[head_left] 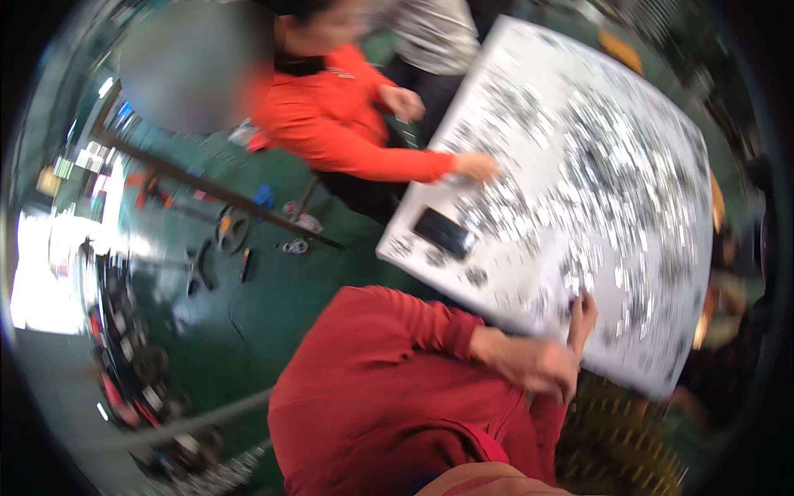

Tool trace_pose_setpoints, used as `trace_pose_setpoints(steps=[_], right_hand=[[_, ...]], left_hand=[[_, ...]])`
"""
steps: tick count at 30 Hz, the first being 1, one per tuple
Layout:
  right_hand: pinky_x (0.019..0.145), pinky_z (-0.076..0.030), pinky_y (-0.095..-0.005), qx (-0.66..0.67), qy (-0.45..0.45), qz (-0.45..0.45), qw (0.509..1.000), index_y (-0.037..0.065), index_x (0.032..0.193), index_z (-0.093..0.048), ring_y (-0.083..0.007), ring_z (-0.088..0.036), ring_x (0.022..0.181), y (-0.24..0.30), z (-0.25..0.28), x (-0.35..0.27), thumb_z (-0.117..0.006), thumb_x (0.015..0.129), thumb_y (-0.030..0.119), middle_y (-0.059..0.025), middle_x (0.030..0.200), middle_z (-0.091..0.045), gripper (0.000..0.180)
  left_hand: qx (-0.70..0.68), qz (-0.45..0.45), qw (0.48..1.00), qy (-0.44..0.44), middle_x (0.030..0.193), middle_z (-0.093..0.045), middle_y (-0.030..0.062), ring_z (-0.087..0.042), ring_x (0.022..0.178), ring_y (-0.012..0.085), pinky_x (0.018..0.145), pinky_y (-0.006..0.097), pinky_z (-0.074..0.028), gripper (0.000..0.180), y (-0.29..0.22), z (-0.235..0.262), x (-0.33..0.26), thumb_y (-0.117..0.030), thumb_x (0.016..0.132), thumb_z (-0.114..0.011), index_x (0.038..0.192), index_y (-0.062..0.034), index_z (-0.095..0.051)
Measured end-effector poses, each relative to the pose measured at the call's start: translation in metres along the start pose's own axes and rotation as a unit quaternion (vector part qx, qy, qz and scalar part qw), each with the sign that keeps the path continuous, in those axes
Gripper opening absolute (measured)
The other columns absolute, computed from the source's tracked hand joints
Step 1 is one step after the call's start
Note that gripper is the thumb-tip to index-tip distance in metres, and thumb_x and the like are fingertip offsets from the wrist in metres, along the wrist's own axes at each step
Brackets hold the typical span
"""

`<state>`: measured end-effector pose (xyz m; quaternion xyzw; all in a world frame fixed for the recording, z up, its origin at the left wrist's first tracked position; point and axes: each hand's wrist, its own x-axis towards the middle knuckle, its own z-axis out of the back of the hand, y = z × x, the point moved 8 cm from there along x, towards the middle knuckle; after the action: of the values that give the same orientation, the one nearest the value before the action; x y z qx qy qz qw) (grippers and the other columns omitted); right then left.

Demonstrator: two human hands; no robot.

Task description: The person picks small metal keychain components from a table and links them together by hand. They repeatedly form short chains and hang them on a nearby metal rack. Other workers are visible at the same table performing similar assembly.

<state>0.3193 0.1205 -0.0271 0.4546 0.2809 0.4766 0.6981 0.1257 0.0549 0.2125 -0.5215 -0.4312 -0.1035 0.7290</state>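
Note:
Many small shiny metal pieces [608,174] lie loose over a white tabletop [405,244]; motion blur hides their exact kind. At the table's near edge, my left hand [533,364] is curled, and whatever it holds, if anything, is hidden. My right hand [584,321] reaches just over that edge, beside the left one. Its fingertips point at the nearest pieces, next to a small dark spot, but they are too smeared to show a grip. A black smartphone [445,232] lies on the table, left of both hands.
Across the table's left side, a person in an orange-red top [331,124] has one hand [475,167] among the pieces. Another person in a pale shirt [434,37] stands behind. Wheels [232,229] and other parts lie on the green floor [273,331] at left.

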Motion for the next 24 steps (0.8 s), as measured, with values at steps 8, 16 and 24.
trace_pose_setpoints(steps=[8,16,24], right_hand=[[0.075,-0.049,-0.0339,-0.323,0.068,0.002,0.944,-0.009,0.108,-0.06,-0.0266,-0.059,0.088,-0.031,-0.063,0.073,-0.057,0.086,0.03,-0.0199,0.098,-0.061,0.044],[0.076,-0.049,-0.0348,-0.32,0.019,0.036,0.947,-0.008,0.107,-0.061,-0.0273,-0.06,0.089,0.029,-0.051,0.071,-0.056,0.087,0.03,-0.0205,0.1,-0.061,0.043],[0.077,-0.05,-0.0357,-0.193,-0.05,0.129,0.971,-0.007,0.107,-0.061,-0.0281,-0.06,0.09,0.125,-0.009,0.062,-0.055,0.088,0.029,-0.0212,0.102,-0.061,0.041]], left_hand=[[-0.004,0.003,0.995,-0.105,0.077,-0.063,0.0078,-0.06,0.074,0.0265,0.067,0.036,-0.046,0.007,0.025,0.041,0.046,-0.011,0.077,-0.065,0.081,-0.0058,-0.064],[0.029,-0.007,0.991,-0.132,0.078,-0.063,0.0097,-0.06,0.074,0.0271,0.067,0.037,-0.045,0.011,0.031,0.085,0.062,-0.015,0.078,-0.065,0.084,-0.0057,-0.064],[0.07,-0.008,0.979,-0.189,0.074,-0.062,0.01,-0.06,0.073,0.0273,0.065,0.037,-0.045,0.012,0.043,0.112,0.073,-0.015,0.075,-0.067,0.083,-0.0061,-0.064]])
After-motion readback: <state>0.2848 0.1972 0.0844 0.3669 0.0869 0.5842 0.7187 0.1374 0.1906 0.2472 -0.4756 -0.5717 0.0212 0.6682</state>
